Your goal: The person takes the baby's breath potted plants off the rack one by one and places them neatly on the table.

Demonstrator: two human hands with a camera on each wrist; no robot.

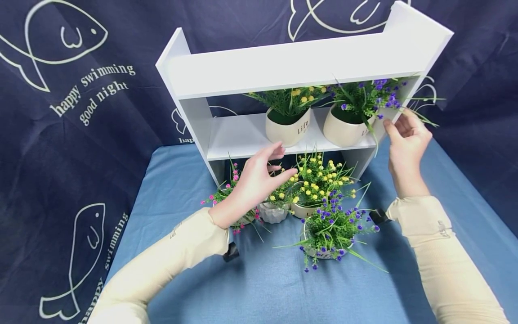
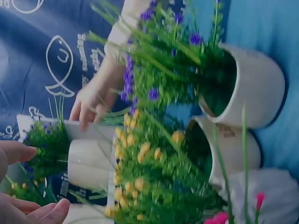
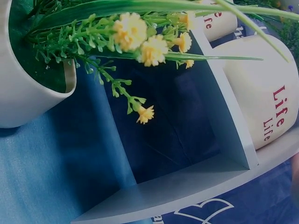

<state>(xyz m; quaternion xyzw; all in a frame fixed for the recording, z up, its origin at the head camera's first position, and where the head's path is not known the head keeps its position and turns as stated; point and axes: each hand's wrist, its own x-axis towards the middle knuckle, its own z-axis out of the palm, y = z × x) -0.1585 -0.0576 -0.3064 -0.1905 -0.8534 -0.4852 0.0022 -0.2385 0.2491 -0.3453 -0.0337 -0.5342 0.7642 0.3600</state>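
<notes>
My left hand [image 1: 261,175], thumb and fingers spread, hovers over the lower pots, just in front of the yellow-flowered pot [image 1: 285,130] on the middle shelf. Nothing is between its fingers. To the right, my right hand [image 1: 410,144] has loosely bent fingers at the shelf unit's right side panel [image 1: 390,114], beside the purple-flowered pot [image 1: 344,128]. Whether its fingertips touch the panel or the leaves cannot be told. Both shelf pots are cream with "Life" lettering and stand upright. In the right wrist view, a lettered pot [image 3: 261,88] sits on the shelf.
On the blue cloth [image 1: 263,279] before the white shelf unit [image 1: 283,63] stand a pink-flowered plant [image 1: 230,189], a ribbed white pot [image 1: 272,213], a yellow-flowered plant [image 1: 319,180] and a purple-flowered plant [image 1: 333,225]. A dark fish-print curtain [image 1: 81,157] hangs behind.
</notes>
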